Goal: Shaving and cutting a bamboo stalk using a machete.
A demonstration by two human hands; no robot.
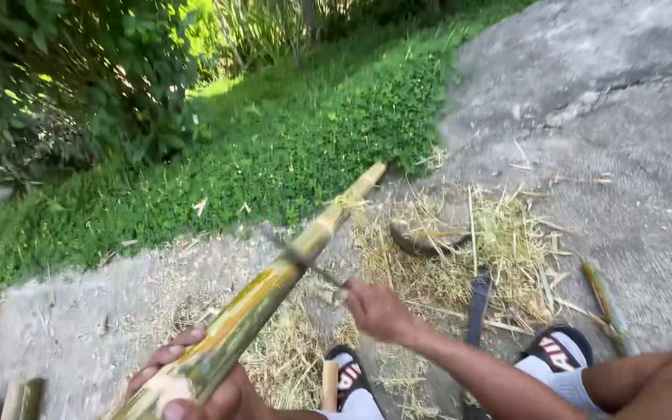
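Observation:
My left hand [196,385] grips the near end of a long yellow-green bamboo pole [274,280], which slants up and away toward the grass. My right hand [379,311] is closed on the handle of a dark blade [297,255]. The blade is blurred and lies across the pole about halfway along it. My feet, in black and white sandals [558,350] with white socks, stand on the concrete below.
Straw-like shavings [476,249] and bamboo strips litter the grey concrete [600,101]. A curved dark piece [421,241] and a black flat tool [477,307] lie among them. A short bamboo offcut [604,303] rests at the right. Grass and bushes [289,148] border the left.

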